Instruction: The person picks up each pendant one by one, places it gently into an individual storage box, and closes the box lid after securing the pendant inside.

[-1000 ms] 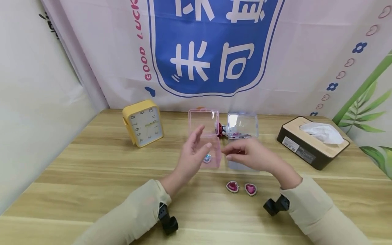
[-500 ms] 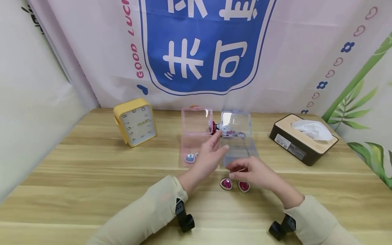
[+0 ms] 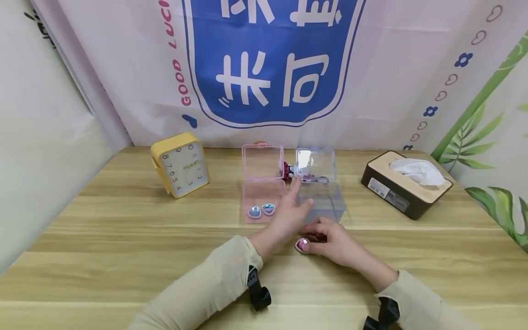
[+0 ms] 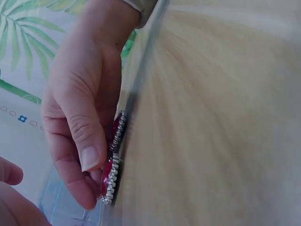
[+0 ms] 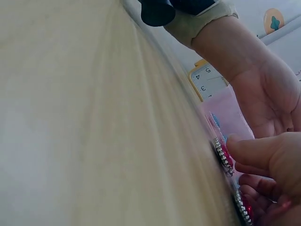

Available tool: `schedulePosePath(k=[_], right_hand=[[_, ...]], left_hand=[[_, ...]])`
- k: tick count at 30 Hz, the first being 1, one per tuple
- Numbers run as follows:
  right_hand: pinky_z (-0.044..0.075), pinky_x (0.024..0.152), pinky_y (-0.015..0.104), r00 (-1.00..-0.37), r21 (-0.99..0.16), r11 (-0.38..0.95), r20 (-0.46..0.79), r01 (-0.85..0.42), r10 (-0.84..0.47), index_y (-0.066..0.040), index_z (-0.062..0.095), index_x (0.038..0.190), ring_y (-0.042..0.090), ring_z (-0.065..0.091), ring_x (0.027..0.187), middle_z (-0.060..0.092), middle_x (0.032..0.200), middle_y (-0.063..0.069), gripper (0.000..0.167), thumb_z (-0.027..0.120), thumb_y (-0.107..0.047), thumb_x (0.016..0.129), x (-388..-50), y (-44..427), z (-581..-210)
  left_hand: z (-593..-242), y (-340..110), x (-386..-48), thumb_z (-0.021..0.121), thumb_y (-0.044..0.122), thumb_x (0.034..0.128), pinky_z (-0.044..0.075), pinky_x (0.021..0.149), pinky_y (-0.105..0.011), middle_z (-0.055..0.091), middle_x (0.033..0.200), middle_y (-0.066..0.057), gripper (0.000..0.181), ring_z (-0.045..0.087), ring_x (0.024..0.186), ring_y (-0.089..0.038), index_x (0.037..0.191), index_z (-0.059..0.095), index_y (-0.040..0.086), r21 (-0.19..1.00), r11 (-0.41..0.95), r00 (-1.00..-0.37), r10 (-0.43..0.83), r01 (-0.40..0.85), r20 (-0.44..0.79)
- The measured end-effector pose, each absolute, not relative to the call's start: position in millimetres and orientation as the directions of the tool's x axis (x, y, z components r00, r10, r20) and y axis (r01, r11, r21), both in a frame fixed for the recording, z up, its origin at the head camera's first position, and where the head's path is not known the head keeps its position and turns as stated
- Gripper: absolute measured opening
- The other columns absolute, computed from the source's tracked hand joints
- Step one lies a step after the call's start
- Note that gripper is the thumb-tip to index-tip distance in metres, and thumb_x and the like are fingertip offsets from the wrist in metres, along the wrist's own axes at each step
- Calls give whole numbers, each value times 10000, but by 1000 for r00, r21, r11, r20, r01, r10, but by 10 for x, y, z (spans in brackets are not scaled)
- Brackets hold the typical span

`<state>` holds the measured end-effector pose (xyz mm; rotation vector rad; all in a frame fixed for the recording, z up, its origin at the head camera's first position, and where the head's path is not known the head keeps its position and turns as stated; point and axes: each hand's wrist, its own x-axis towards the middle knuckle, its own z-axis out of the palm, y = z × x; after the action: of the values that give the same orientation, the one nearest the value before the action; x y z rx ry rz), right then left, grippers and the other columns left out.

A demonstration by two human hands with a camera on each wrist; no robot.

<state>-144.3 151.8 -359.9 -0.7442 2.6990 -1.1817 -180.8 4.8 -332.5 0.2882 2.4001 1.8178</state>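
My right hand [image 3: 340, 243] reaches low over two red heart gems with beaded silver rims. Its thumb is at the left gem [image 3: 302, 245], its fingers bent beyond it. The other gem [image 4: 117, 129] lies under that hand, hidden in the head view; both gems lie flat on the table. My left hand [image 3: 284, 217], fingers extended, is at the left side of a clear bluish box [image 3: 330, 204] with its lid raised. Left of it an open pink box [image 3: 261, 192] contains two blue gems [image 3: 254, 212] with pale beaded rims.
A yellow clock [image 3: 181, 165] stands at the back left of the wooden table [image 3: 123, 247]. A dark tissue box [image 3: 406, 185] with a light wooden top is at the right. Small red and pink items [image 3: 287, 170] lie behind the raised lids. A printed cloth [image 3: 272, 68] hangs behind.
My right hand has come down from the clear box toward me, over the red gems. My left hand has moved right, from the pink box to the clear box. The head view has shifted slightly.
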Motion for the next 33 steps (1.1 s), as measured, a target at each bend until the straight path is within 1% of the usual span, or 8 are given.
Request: schedulePosePath(k=[2, 6, 12, 16, 18, 21, 25, 33], right_hand=[[463, 849, 328, -872, -694, 593, 104, -409, -479, -71, 683, 1062, 215, 536, 979, 591, 1049, 51, 302, 711, -222, 802, -1438, 1518, -3600], [457, 875, 364, -862, -672, 598, 122, -436, -492, -73, 695, 1002, 244, 536, 1019, 582, 1069, 51, 250, 720, -209, 793, -1430, 1520, -3594], [470, 827, 316, -870, -700, 578, 125, -418, -477, -78, 674, 924, 187, 540, 931, 585, 963, 12, 200, 743, -158, 754, -1411, 1530, -3586], [483, 831, 293, -883, -761, 539, 93, -360, -459, -98, 658, 897, 169, 574, 919, 631, 977, 25, 177, 741, -143, 747, -1385, 1559, -3571], [502, 813, 264, -889, -814, 494, 59, -306, -454, -71, 650, 905, 164, 591, 911, 645, 1002, 62, 172, 725, -124, 760, -1380, 1578, -3558], [529, 717, 232, -891, -878, 424, 8, -223, -454, -7, 631, 912, 152, 601, 830, 652, 958, 116, 161, 691, -81, 783, -1384, 1606, -3536], [531, 669, 228, -902, -893, 411, -15, -183, -432, 35, 620, 915, 136, 593, 756, 644, 870, 112, 166, 674, -66, 795, -1395, 1648, -3490], [539, 739, 223, -922, -874, 445, 7, -193, -386, 39, 632, 1004, 150, 618, 830, 661, 917, 111, 186, 623, -65, 849, -1435, 1732, -3298]], left_hand=[[-3329, 54, -1800, 528, 183, 921, -15, 1142, -493, 40, 1556, 24, 682, -32, 1417, -276, 1486, 147, 155, 949, 300, -971, 236, 97, 25], [-3346, 59, -1798, 501, 194, 936, -62, 1136, -501, 2, 1556, -17, 676, -39, 1419, -259, 1487, 114, 137, 899, 398, -955, 288, 181, 65], [-3372, 83, -1800, 459, 140, 947, -26, 1151, -453, -42, 1543, -123, 673, -17, 1420, -269, 1482, 54, 78, 854, 447, -927, 361, 265, 98], [-3391, 95, -1792, 430, 132, 959, -7, 1153, -448, -45, 1542, -121, 640, -12, 1421, -256, 1480, 63, 64, 868, 434, -936, 340, 241, 90], [-3402, 99, -1791, 419, 130, 963, 0, 1155, -439, -41, 1544, -117, 626, -14, 1422, -239, 1479, 72, 60, 880, 419, -942, 324, 222, 83], [-3423, 101, -1784, 410, 122, 967, 0, 1156, -420, -42, 1543, -108, 618, -29, 1419, -211, 1478, 68, 63, 893, 404, -949, 306, 198, 72], [-3458, 102, -1776, 404, 133, 972, -6, 1154, -425, -54, 1541, -100, 621, -40, 1413, -195, 1479, 53, 69, 900, 395, -955, 290, 183, 67], [-3473, 115, -1768, 407, 144, 973, 40, 1158, -417, -48, 1541, -112, 633, -3, 1415, -214, 1476, 36, 48, 911, 374, -959, 274, 174, 71]])
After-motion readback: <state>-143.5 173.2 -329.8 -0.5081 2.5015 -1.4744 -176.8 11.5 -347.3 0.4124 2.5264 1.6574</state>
